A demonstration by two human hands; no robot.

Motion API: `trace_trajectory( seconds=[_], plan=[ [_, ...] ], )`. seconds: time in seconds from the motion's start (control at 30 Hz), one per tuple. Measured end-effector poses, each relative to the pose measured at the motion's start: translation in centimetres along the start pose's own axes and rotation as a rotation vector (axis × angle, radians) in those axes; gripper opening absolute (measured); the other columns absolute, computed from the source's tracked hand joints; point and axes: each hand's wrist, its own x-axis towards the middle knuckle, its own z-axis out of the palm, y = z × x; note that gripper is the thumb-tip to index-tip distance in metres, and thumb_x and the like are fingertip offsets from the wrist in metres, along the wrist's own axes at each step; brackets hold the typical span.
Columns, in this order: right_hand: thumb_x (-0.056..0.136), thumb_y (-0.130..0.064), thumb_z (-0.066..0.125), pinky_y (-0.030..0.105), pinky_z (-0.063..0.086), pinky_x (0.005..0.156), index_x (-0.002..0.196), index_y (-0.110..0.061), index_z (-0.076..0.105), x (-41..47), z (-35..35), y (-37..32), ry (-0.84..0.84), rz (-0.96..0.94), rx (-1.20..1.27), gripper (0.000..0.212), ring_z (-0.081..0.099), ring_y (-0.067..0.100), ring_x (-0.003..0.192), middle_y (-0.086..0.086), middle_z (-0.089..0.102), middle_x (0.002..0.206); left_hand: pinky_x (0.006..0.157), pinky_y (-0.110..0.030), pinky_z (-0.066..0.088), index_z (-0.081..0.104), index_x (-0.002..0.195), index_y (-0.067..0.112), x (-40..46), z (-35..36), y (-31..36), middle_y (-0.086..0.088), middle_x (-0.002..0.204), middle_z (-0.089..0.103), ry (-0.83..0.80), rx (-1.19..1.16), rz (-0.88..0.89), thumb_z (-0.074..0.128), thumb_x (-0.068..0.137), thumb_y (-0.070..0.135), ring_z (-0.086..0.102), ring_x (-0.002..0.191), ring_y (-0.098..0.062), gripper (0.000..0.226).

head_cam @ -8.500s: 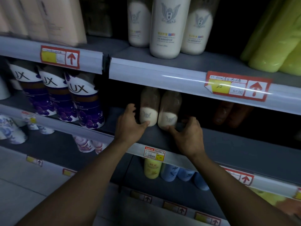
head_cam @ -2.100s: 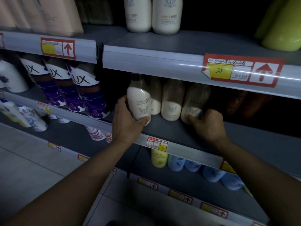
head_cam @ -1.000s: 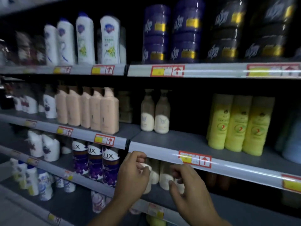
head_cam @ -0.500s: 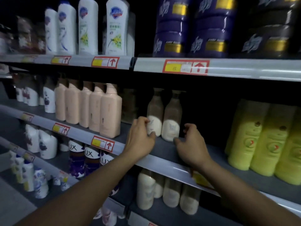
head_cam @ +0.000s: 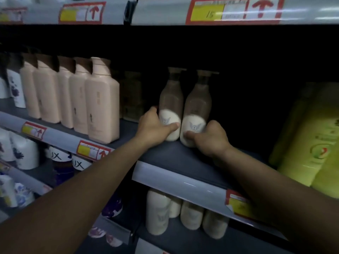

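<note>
Two cream-white pump bottles with a winged emblem stand side by side on a grey store shelf. My left hand grips the base of the left bottle, thumb across its front. My right hand grips the base of the right bottle, thumb on its front. Both bottles are upright and set back from the shelf's front edge. Their upper halves sit in deep shadow.
A row of pink bottles stands to the left on the same shelf, yellow-green bottles to the right. More cream bottles fill the shelf below, with LUX bottles lower left. Price tags line the shelf rails.
Both hands left the lower shelf and rose to this one. They now close round the bases of the two bottles, and the view has moved in nearer.
</note>
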Motion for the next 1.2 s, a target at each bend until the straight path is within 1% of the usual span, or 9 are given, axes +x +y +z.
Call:
trace_trajectory(
  seconds=[0.13, 0.3, 0.4, 0.53, 0.73, 0.87, 1.0, 1.1, 1.2],
  plan=[
    [0.069, -0.052, 0.09, 0.039, 0.06, 0.081, 0.106, -0.012, 0.066, -0.2, -0.5, 0.3, 0.021, 0.019, -0.019, 0.06, 0.071, 0.026, 0.097, 0.008, 0.072, 0.108, 0.094, -0.043, 0.058, 0.061, 0.123, 0.015, -0.9, -0.4, 0.8, -0.003, 0.123, 0.072, 0.071, 0.048, -0.002, 0.096, 0.063, 0.049, 0.069, 0.111, -0.023, 0.078],
    [0.064, -0.049, 0.093, 0.043, 0.058, 0.088, 0.113, -0.011, 0.056, -2.7, -2.1, 0.2, 0.032, -0.045, -0.029, 0.072, 0.068, 0.029, 0.107, 0.009, 0.068, 0.117, 0.095, -0.041, 0.058, 0.058, 0.122, 0.024, -3.8, -1.5, 1.4, 0.003, 0.121, 0.07, 0.118, 0.007, 0.033, 0.098, 0.055, 0.05, 0.069, 0.109, -0.017, 0.082],
    [0.063, -0.051, 0.091, 0.044, 0.058, 0.086, 0.113, -0.017, 0.053, -4.9, -3.5, 0.2, 0.031, -0.126, -0.015, 0.072, 0.068, 0.025, 0.104, 0.003, 0.068, 0.113, 0.093, -0.042, 0.059, 0.053, 0.117, 0.031, -5.8, -2.7, 2.2, 0.006, 0.118, 0.071, 0.16, -0.015, 0.098, 0.089, 0.044, 0.064, 0.069, 0.105, -0.014, 0.088],
    [0.06, -0.054, 0.088, 0.044, 0.058, 0.082, 0.11, -0.025, 0.049, -8.0, -5.8, -0.5, 0.053, -0.228, -0.016, 0.07, 0.068, 0.02, 0.099, -0.003, 0.067, 0.109, 0.087, -0.039, 0.062, 0.049, 0.115, 0.035, -8.5, -4.4, 3.8, 0.012, 0.113, 0.068, 0.199, -0.081, 0.18, 0.089, 0.049, 0.06, 0.069, 0.1, -0.006, 0.082],
    [0.061, -0.062, 0.084, 0.044, 0.06, 0.077, 0.115, -0.036, 0.04, -13.0, -8.7, -1.0, 0.093, -0.348, 0.02, 0.074, 0.07, 0.015, 0.099, -0.011, 0.068, 0.109, 0.08, -0.016, 0.057, 0.054, 0.123, 0.029, -13.3, -7.0, 6.6, 0.015, 0.114, 0.069, 0.259, -0.161, 0.24, 0.098, 0.059, 0.043, 0.066, 0.099, 0.007, 0.078],
    [0.062, -0.061, 0.087, 0.037, 0.059, 0.077, 0.119, -0.04, 0.038, -16.9, -10.2, -0.3, 0.111, -0.438, 0.07, 0.078, 0.066, 0.006, 0.104, -0.019, 0.063, 0.114, 0.082, -0.032, 0.063, 0.057, 0.12, 0.033, -16.9, -8.7, 7.8, 0.017, 0.109, 0.071, 0.252, -0.219, 0.253, 0.094, 0.055, 0.05, 0.069, 0.097, 0.003, 0.076],
    [0.062, -0.067, 0.085, 0.031, 0.055, 0.085, 0.131, -0.042, 0.043, -20.8, -10.8, 1.3, 0.09, -0.547, 0.075, 0.084, 0.058, -0.003, 0.117, -0.028, 0.057, 0.123, 0.079, -0.034, 0.064, 0.059, 0.121, 0.035, -20.8, -9.1, 7.7, 0.017, 0.107, 0.072, 0.197, -0.254, 0.25, 0.093, 0.054, 0.052, 0.07, 0.094, 0.003, 0.077],
    [0.059, -0.065, 0.088, 0.028, 0.053, 0.083, 0.127, -0.041, 0.048, -23.3, -10.2, 3.2, 0.069, -0.527, 0.075, 0.082, 0.058, -0.005, 0.114, -0.028, 0.057, 0.119, 0.074, -0.027, 0.062, 0.063, 0.12, 0.034, -23.5, -8.5, 6.7, 0.02, 0.104, 0.072, 0.165, -0.232, 0.275, 0.092, 0.059, 0.047, 0.071, 0.091, 0.003, 0.069],
    [0.055, -0.059, 0.092, 0.016, 0.05, 0.084, 0.128, -0.042, 0.048, -25.4, -9.3, 5.5, 0.01, -0.468, 0.119, 0.087, 0.058, -0.011, 0.114, -0.031, 0.06, 0.119, 0.072, -0.04, 0.062, 0.065, 0.108, 0.034, -25.9, -7.2, 4.9, 0.012, 0.097, 0.073, 0.143, -0.218, 0.239, 0.086, 0.055, 0.057, 0.071, 0.086, -0.004, 0.062]
  ],
)
